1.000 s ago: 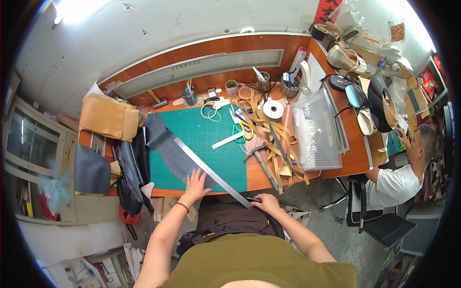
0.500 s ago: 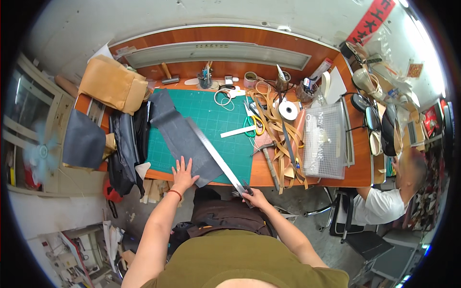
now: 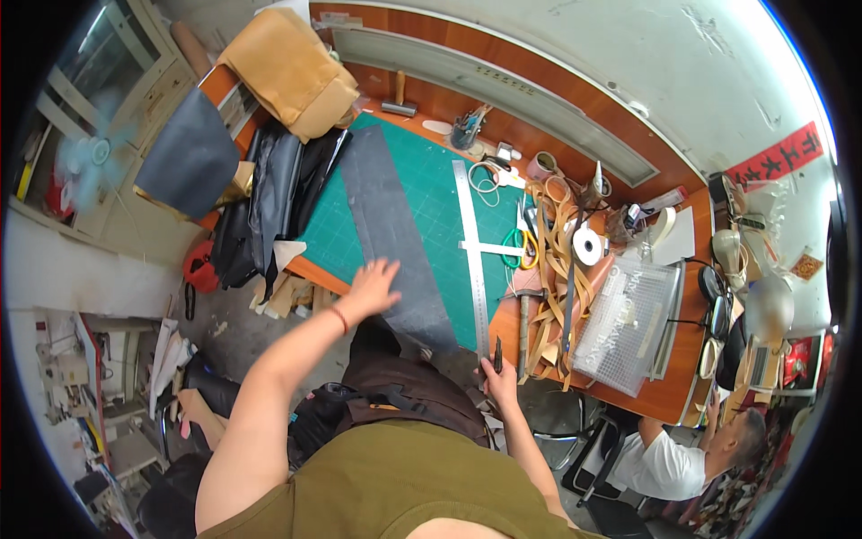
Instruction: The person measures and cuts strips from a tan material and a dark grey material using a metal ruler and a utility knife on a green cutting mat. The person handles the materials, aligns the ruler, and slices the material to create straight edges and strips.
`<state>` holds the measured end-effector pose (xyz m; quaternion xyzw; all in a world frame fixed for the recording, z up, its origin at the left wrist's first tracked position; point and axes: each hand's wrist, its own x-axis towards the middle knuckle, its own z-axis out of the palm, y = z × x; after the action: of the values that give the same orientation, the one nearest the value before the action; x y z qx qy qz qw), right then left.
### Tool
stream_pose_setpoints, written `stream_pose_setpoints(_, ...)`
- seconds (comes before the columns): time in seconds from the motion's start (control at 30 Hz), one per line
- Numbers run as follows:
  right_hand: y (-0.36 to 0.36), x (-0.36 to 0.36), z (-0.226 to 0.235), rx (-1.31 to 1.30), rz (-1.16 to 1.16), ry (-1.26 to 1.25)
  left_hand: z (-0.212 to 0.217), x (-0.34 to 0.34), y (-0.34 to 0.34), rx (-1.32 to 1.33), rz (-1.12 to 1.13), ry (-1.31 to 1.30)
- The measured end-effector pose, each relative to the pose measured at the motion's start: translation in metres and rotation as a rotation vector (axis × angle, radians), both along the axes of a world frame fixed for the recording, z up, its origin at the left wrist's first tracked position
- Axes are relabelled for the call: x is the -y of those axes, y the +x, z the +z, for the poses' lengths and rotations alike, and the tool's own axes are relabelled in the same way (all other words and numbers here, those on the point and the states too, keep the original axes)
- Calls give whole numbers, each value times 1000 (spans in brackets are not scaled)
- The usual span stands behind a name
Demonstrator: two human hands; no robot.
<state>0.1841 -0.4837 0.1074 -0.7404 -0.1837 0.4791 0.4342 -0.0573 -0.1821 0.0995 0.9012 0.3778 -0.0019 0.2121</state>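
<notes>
Since the earlier frames the long steel ruler (image 3: 473, 260) has left the grey strip and now lies beside it, running lengthwise down the green cutting mat (image 3: 431, 202), while the view has swung so the bench (image 3: 664, 395) sits tilted.

In the head view, the left hand (image 3: 371, 286) is spread wide, fingers splayed, palm down on the near part of the dark grey leather strip (image 3: 388, 229); it grips nothing. The strip lies flat along the mat, its near end hanging over the bench edge. The right hand (image 3: 499, 384) is closed around a slim dark tool (image 3: 496, 352) that points up toward the ruler's near end, just at the bench edge. A hammer (image 3: 523, 319) lies just right of the ruler, beside a tangle of tan leather straps (image 3: 555, 260). A clear plastic box (image 3: 624, 323) sits further right. Dark bags (image 3: 269, 202) and a tan leather piece (image 3: 292, 67) pile at the mat's left. Another person (image 3: 673, 458) sits beyond the bench's right end.
</notes>
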Motion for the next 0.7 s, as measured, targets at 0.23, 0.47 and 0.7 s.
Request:
stream_pose_setpoints(0.23,-11,-44,14,-49,63,-21,1,-149,24,-164,121,168)
stream_pose_setpoints(0.47,-21,-112,1,-11,200,-72,-47,-140,12,-151,84,92)
stream_pose_setpoints(0.7,-43,-190,-5,2,253,-67,-54,-203,28,268,222,260)
